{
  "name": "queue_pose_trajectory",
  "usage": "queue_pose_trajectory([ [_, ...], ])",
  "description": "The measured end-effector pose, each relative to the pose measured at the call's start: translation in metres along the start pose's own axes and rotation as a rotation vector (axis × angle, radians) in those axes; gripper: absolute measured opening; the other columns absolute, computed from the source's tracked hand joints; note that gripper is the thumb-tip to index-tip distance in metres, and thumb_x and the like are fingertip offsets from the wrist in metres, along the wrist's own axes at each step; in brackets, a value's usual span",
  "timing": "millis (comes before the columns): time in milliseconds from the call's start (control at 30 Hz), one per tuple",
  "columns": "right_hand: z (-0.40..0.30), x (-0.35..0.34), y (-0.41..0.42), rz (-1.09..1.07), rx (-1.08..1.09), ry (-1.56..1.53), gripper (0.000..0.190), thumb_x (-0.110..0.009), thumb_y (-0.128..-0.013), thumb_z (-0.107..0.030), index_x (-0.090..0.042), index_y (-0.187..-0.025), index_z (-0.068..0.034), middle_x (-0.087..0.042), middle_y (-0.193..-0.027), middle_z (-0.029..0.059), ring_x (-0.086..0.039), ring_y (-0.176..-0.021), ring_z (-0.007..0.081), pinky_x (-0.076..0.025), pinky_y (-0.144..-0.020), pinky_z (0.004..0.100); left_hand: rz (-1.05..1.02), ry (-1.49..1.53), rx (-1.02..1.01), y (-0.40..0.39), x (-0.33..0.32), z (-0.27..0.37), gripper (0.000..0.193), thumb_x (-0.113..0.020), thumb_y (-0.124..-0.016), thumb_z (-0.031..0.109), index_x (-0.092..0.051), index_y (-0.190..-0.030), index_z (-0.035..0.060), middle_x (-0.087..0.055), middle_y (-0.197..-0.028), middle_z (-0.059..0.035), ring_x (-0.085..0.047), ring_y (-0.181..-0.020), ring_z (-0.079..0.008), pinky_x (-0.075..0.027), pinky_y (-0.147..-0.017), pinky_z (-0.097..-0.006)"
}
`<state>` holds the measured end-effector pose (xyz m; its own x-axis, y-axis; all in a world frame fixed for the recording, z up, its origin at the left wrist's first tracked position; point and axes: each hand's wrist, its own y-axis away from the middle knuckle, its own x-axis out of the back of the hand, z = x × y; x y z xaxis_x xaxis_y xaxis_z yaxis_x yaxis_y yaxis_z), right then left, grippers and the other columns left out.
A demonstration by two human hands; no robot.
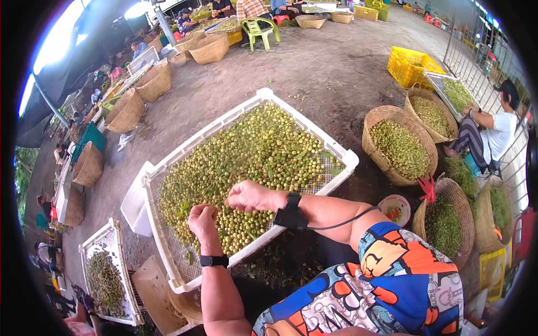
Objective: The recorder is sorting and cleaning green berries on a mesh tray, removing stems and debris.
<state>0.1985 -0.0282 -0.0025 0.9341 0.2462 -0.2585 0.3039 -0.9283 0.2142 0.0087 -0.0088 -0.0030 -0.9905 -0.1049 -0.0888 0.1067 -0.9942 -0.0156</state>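
A large white plastic tray with a mesh bottom [336, 178] lies before me, spread with small round yellow-green fruits [252, 151] mixed with thin stems and a few green leaves [183, 208]. Over its near part, my left hand [203, 220] has its thumb and fingertips drawn together. Just right of it, my right hand [249, 196] is bent the same way, its fingertips pointing towards the left hand. Anything pinched between the fingers is too small to make out. Each wrist wears a black band, the right one with a cable.
Woven baskets of fruit [399, 149] stand at the right, near a seated person [498, 126] and a bowl [395, 209]. A red glove [427, 190] hangs on a basket rim. At lower left lies another white tray [111, 273]. A yellow crate [412, 67] stands farther back.
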Motion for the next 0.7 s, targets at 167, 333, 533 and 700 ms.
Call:
queue_pose_trajectory([
  [167,0.017,-0.019,-0.002,0.088,0.079,-0.014,0.024,-0.07,-0.086,-0.025,-0.061,-0.09,-0.003,-0.058,-0.066,0.0004,-0.05,-0.052,0.0063,-0.037,-0.041,0.0213,-0.067,-0.026,-0.079,0.012,-0.023,-0.002,0.006,-0.058,-0.075,-0.006,-0.061,-0.077,-0.0007,-0.059,-0.066,-0.0026,-0.052,-0.056,-0.008,-0.042,-0.052,-0.0197],
  [333,0.017,-0.013,-0.004,0.038,0.0,-0.101,0.022,-0.07,-0.086,-0.022,-0.06,-0.091,-0.003,-0.06,-0.068,0.0016,-0.053,-0.053,0.0066,-0.041,-0.043,0.0208,-0.105,0.025,-0.04,0.016,-0.024,0.003,0.006,-0.057,-0.077,-0.005,-0.061,-0.079,-0.0011,-0.059,-0.067,-0.0022,-0.051,-0.056,-0.0075,-0.042,-0.053,-0.0197],
  [533,0.014,-0.024,0.002,0.121,0.088,-0.07,0.016,-0.071,-0.081,-0.013,-0.06,-0.083,-0.002,-0.061,-0.065,0.0065,-0.056,-0.051,0.0115,-0.04,-0.041,0.0251,-0.121,-0.076,-0.053,0.012,-0.016,-0.001,0.006,-0.058,-0.077,-0.004,-0.062,-0.077,0.0002,-0.058,-0.066,-0.0017,-0.05,-0.056,-0.0068,-0.039,-0.051,-0.0198],
  [700,0.014,-0.017,0.004,0.089,0.075,-0.101,0.012,-0.069,-0.079,-0.009,-0.059,-0.081,-0.003,-0.06,-0.063,0.0055,-0.054,-0.049,0.0106,-0.04,-0.041,0.0248,-0.158,0.019,0.056,0.015,-0.021,0.0,0.005,-0.06,-0.078,-0.003,-0.061,-0.075,0.0014,-0.059,-0.066,-0.0023,-0.05,-0.054,-0.0076,-0.039,-0.049,-0.0193],
])
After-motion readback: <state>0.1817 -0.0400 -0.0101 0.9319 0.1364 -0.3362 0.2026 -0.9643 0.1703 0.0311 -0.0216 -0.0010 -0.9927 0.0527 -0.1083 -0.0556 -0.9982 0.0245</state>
